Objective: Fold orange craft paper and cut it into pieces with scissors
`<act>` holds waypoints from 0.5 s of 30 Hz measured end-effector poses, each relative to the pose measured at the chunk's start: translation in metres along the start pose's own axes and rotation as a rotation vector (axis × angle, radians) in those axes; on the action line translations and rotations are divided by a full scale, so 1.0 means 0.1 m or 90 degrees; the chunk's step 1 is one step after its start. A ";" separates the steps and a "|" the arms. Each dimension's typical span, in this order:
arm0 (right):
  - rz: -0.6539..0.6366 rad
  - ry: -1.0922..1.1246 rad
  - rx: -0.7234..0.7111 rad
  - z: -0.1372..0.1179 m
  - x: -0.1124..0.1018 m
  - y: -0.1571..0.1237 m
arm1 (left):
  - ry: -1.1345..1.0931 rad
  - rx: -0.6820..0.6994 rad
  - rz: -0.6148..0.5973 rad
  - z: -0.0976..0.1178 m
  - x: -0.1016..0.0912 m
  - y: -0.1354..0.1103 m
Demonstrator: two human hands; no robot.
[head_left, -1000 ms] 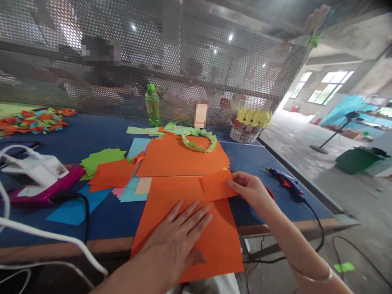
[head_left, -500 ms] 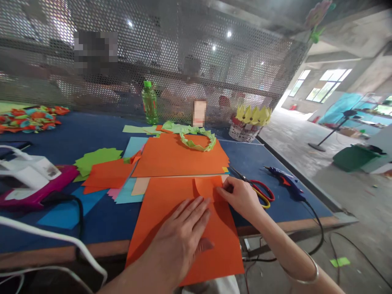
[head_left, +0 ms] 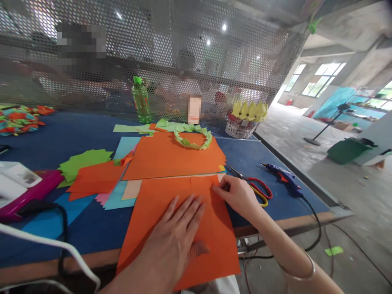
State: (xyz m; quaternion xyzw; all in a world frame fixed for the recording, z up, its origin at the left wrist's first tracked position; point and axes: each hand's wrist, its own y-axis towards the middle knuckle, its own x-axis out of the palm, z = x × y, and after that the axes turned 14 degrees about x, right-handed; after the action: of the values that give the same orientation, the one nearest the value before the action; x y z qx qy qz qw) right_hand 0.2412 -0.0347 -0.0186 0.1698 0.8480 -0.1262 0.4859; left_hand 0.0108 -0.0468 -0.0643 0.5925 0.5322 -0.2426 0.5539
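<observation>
A large orange paper sheet [head_left: 220, 241] lies in front of me, its near end reaching past the table's front edge. My left hand [head_left: 179, 228] is spread flat on it, fingers pointing away from me. At the sheet's far right corner my right hand [head_left: 237, 192] is closed, thumb and forefinger pinching the orange paper there. A short crease or cut shows at the far edge, left of that hand. Just beyond lies a stack of orange paper [head_left: 171, 159] with a green folded-paper ring [head_left: 193, 146] on top. Scissors [head_left: 259, 188] with red and yellow handles lie beside my right hand.
A blue glue gun [head_left: 283, 177] with a cord lies at the right. Behind stand a green bottle [head_left: 141, 102] and a basket [head_left: 241, 128] with a yellow paper rim. Loose green paper [head_left: 82, 163], a magenta device [head_left: 45, 192] and a white cable [head_left: 55, 245] occupy the left.
The orange flap that was raised between my hands now lies flat against the sheet. My left hand stays spread on the paper; my right hand has barely moved. The view has shifted slightly.
</observation>
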 end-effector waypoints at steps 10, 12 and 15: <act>-0.052 0.065 -0.045 0.13 -0.03 0.14 | -0.003 -0.002 0.004 -0.02 0.01 -0.02; -0.053 0.070 -0.045 0.13 -0.03 0.14 | 0.005 0.004 0.005 -0.03 0.02 -0.02; -0.057 0.076 -0.046 0.13 -0.02 0.13 | 0.003 0.001 0.002 -0.03 0.04 -0.04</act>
State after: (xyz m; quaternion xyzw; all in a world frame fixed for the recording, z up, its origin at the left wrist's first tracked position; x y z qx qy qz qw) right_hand 0.2578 -0.0285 -0.0237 0.1215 0.8861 -0.1070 0.4342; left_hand 0.0078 -0.0431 -0.0685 0.5945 0.5324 -0.2409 0.5524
